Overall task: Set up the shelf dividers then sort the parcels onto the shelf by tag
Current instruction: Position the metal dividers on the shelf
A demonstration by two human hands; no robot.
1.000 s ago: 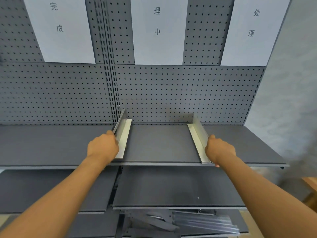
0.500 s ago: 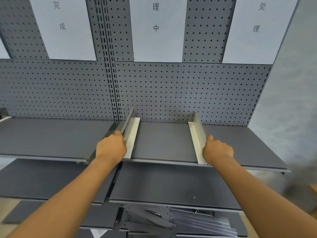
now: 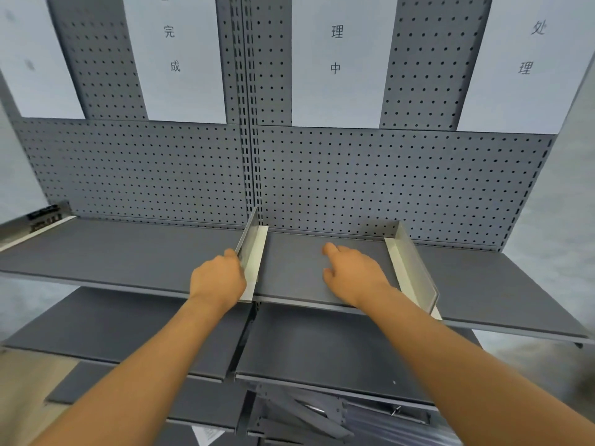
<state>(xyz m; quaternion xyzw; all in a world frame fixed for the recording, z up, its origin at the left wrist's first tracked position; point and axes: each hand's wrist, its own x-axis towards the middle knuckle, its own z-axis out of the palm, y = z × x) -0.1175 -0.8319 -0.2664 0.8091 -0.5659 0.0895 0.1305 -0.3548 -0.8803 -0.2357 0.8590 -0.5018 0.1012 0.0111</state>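
Our right hand has let go of the right divider and now hovers loosely open over the shelf at 9 o'clock of it; our left hand grips the left divider upright

Top shelf: dark charcoal grey, plain and matt, with a paler grey front edge.
Pegboard back panel: mid grey, covered in an even grid of small black holes.
Centre upright: grey, with a column of dark slots.
Left divider: silvery metal wall on a cream-white base.
Right divider: same silver-grey and cream pairing.
Paper signs: pale bluish white, dark grey characters.
Lower shelf: dark grey.
Wall: light mottled grey.
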